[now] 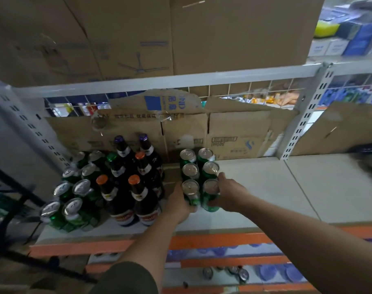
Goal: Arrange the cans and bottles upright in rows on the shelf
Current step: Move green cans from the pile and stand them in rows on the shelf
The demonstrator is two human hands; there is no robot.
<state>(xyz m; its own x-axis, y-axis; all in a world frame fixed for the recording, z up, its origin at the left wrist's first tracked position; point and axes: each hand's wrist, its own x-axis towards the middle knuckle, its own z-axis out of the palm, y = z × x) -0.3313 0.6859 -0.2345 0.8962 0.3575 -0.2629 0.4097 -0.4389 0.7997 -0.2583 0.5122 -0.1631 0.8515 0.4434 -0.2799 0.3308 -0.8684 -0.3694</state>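
The left hand (pixel 178 203) wraps the front-left green aluminium can (pixel 191 193) on the pale grey shelf (pixel 265 187); the right hand (pixel 228 195) clasps the green can (pixel 210 195) beside it. Behind the grips, four more green cans (pixel 200 164) stand upright; left of them, dark glass bottles (pixel 136 181).

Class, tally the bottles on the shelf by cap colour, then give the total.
Purple caps: 2
Orange caps: 3
Green caps: 1
Total: 6 bottles, all standing upright between the two groups of green cans.
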